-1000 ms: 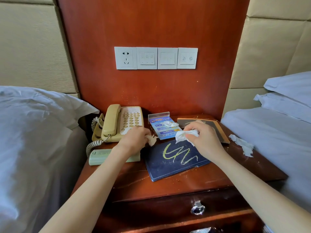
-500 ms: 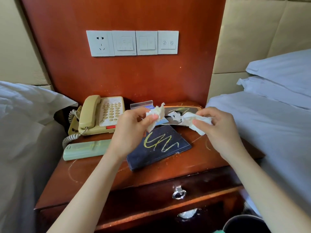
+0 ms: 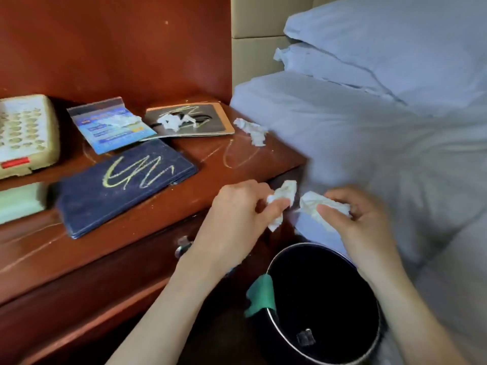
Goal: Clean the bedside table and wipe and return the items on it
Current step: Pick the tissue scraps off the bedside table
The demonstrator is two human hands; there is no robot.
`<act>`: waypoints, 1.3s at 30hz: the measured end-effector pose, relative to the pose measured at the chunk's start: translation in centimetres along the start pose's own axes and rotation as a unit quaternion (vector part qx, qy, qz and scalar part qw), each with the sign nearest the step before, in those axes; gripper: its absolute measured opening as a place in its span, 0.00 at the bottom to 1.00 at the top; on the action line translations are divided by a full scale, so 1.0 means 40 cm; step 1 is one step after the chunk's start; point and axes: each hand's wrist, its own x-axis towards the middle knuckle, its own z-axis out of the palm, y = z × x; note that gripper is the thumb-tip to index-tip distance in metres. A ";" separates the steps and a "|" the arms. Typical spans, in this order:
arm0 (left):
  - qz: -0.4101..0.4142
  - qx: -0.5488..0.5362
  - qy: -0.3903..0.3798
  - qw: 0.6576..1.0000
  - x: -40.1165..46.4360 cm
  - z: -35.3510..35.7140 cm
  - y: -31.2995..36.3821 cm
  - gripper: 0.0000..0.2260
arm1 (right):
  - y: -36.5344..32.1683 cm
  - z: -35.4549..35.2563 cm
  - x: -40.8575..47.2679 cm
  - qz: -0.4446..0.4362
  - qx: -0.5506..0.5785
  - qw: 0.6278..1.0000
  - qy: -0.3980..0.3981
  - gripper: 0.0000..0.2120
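Your left hand (image 3: 237, 214) and right hand (image 3: 361, 222) each pinch light, crumpled tissue (image 3: 283, 197); soft, fingertip grip suffices.

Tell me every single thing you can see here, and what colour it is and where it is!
bedside table: 1, red-brown wood, left, with chalky scribbles on top
telephone: 1, cream, left edge of the table
remote: 1, pale green, in front of the telephone
dark blue folder: 1, yellow scribble on it, middle of the table
blue card: 1, behind the folder
dark card: 1, orange-edged, at the back, paper scrap lying on it
loose paper scrap: 1, white, at the table's right edge
bin: 1, black, on the floor below the hands
green cloth: 1, over the bin's rim
bed: 1, pale blue, right
left hand: pinches a crumpled white tissue
right hand: pinches another white tissue
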 end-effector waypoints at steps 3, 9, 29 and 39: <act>-0.051 -0.018 -0.113 0.992 -0.014 0.098 0.003 0.18 | 0.072 -0.049 -0.060 0.045 -0.049 0.997 0.026 0.18; -0.108 0.037 -0.215 0.970 -0.047 0.258 -0.027 0.17 | 0.186 -0.090 -0.163 0.120 -0.084 0.988 0.048 0.17; -0.168 -0.066 -0.267 0.947 -0.079 0.331 -0.121 0.18 | 0.221 -0.084 -0.177 0.165 -0.082 0.982 0.031 0.16; -0.032 -0.037 -0.071 0.996 -0.009 0.083 -0.016 0.07 | 0.062 -0.010 -0.050 0.049 0.064 0.997 0.019 0.17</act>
